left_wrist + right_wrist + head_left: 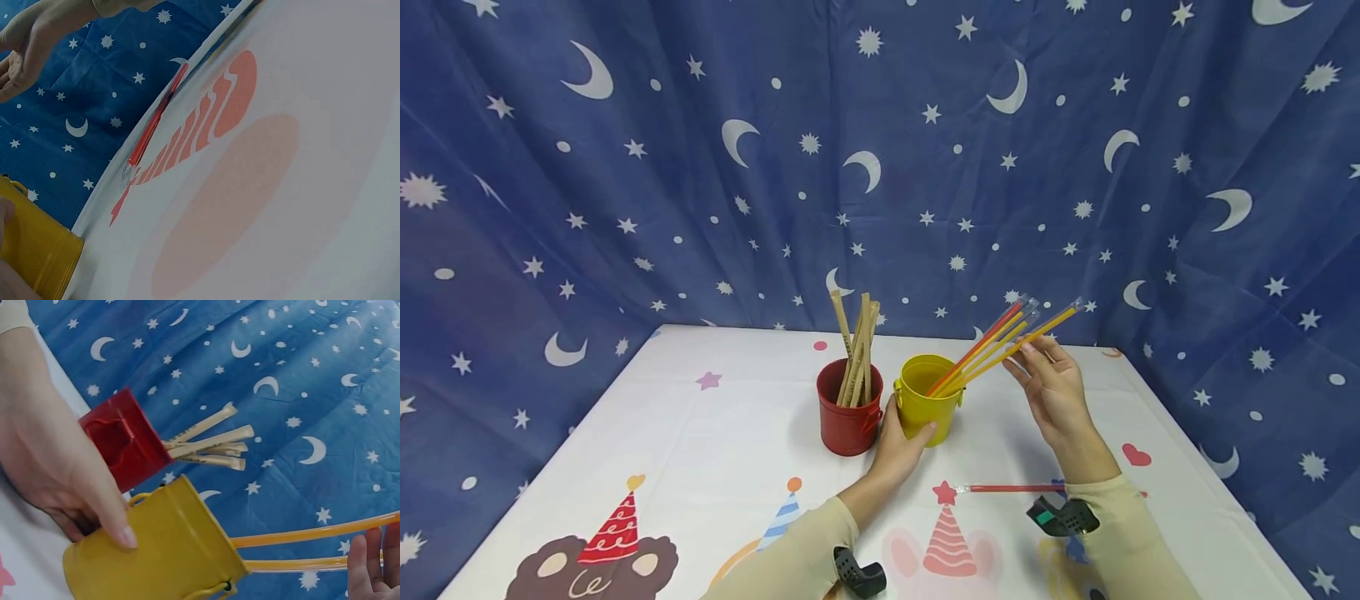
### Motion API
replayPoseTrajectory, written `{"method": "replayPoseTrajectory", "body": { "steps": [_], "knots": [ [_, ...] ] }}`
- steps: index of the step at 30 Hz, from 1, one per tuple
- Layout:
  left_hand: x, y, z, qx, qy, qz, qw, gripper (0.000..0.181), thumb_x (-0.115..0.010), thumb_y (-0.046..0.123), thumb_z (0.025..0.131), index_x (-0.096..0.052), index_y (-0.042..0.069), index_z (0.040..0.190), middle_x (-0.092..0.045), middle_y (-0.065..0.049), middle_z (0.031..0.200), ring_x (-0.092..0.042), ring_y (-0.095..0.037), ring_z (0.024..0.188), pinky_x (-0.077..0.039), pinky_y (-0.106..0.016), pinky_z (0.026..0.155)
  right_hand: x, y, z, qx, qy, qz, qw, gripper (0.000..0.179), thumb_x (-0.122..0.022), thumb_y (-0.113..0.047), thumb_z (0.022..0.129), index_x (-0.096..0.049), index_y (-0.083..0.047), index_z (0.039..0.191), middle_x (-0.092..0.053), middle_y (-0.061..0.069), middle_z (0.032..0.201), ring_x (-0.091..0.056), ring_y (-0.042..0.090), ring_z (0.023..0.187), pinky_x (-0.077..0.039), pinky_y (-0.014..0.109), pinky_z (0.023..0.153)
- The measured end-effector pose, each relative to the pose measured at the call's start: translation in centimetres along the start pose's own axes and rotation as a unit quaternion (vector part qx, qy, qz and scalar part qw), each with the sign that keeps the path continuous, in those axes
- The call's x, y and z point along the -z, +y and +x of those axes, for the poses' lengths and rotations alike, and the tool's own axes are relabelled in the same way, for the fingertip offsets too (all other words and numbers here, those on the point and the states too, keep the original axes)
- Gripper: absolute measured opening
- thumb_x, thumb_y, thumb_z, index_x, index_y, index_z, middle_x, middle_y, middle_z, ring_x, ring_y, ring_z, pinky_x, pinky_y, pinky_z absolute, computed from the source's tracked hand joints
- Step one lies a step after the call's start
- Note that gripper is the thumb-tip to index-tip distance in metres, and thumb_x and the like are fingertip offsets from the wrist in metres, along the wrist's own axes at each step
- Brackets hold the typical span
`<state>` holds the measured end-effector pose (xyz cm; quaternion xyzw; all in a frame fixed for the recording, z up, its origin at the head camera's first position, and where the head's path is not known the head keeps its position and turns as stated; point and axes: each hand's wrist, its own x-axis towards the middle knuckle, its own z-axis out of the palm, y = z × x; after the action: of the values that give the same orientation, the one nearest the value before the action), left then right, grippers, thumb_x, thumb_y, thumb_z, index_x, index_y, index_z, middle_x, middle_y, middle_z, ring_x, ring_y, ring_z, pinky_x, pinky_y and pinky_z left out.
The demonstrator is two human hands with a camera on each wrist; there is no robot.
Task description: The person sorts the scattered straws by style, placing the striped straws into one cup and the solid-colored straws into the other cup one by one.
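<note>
My left hand (pixel 897 454) grips the lower side of a small yellow bucket (pixel 929 412), thumb across its front. Several orange and red straws in clear wrappers lean out of it to the right. With its fingertips, my right hand (pixel 1054 398) pinches an orange straw (pixel 1047 327) near the upper end; its lower end is inside the yellow bucket. The right wrist view shows this orange straw (pixel 312 535) between bucket and fingers. A red wrapped straw (pixel 1011 488) lies on the table, partly behind my right forearm, and shows in the left wrist view too.
A red bucket (pixel 842 433) holding several paper-wrapped sticks (pixel 859 358) stands just left of the yellow one. Beneath everything is a white table cover (pixel 715 433) printed with party shapes. A blue moon-and-star curtain (pixel 880 225) hangs behind and along the sides.
</note>
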<state>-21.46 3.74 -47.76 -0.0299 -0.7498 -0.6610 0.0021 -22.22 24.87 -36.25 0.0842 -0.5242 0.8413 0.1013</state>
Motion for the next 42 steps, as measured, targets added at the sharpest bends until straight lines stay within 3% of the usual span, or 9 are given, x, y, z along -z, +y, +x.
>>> {"method": "replayPoseTrajectory", "body": {
  "steps": [11, 24, 31, 42],
  "knots": [
    [0.1, -0.1, -0.1, -0.007, -0.004, 0.001, 1.0000, 0.085, -0.068, 0.022, 0.095, -0.015, 0.005, 0.160, -0.027, -0.019, 0.164, -0.028, -0.038, 0.151, -0.020, -0.059, 0.126, -0.3, 1.6, -0.1, -0.057, 0.004, -0.091, 0.9942, 0.009, -0.063, -0.013, 0.100, -0.065, -0.017, 0.108, -0.073, -0.009, 0.105, -0.068, 0.007, 0.101, -0.059, 0.022, 0.090],
    [0.1, -0.1, -0.1, -0.008, -0.001, 0.003, 1.0000, 0.086, -0.068, 0.022, 0.095, -0.015, 0.004, 0.160, -0.027, -0.020, 0.164, -0.028, -0.039, 0.152, -0.020, -0.059, 0.126, -0.6, 2.7, -0.1, -0.101, 0.009, -0.102, 0.9896, 0.008, -0.062, -0.013, 0.101, -0.064, -0.019, 0.106, -0.072, -0.011, 0.102, -0.069, 0.006, 0.097, -0.059, 0.021, 0.089],
    [-0.1, -0.1, -0.1, -0.028, 0.012, 0.011, 0.9995, 0.084, -0.069, 0.019, 0.092, -0.020, 0.001, 0.158, -0.033, -0.023, 0.160, -0.033, -0.039, 0.149, -0.023, -0.059, 0.125, -0.4, 3.1, 0.1, -0.100, 0.012, -0.105, 0.9894, 0.008, -0.061, -0.014, 0.101, -0.062, -0.017, 0.109, -0.072, -0.011, 0.101, -0.069, 0.006, 0.097, -0.059, 0.021, 0.089],
    [-0.1, -0.1, -0.1, -0.022, 0.010, 0.004, 0.9997, 0.084, -0.068, 0.019, 0.093, -0.019, 0.003, 0.159, -0.032, -0.021, 0.161, -0.033, -0.038, 0.149, -0.023, -0.059, 0.125, -0.2, 3.1, 0.2, -0.105, 0.023, -0.114, 0.9877, 0.011, -0.061, -0.017, 0.101, -0.061, -0.015, 0.112, -0.072, -0.011, 0.100, -0.069, 0.004, 0.095, -0.059, 0.020, 0.088]
  ]
}}
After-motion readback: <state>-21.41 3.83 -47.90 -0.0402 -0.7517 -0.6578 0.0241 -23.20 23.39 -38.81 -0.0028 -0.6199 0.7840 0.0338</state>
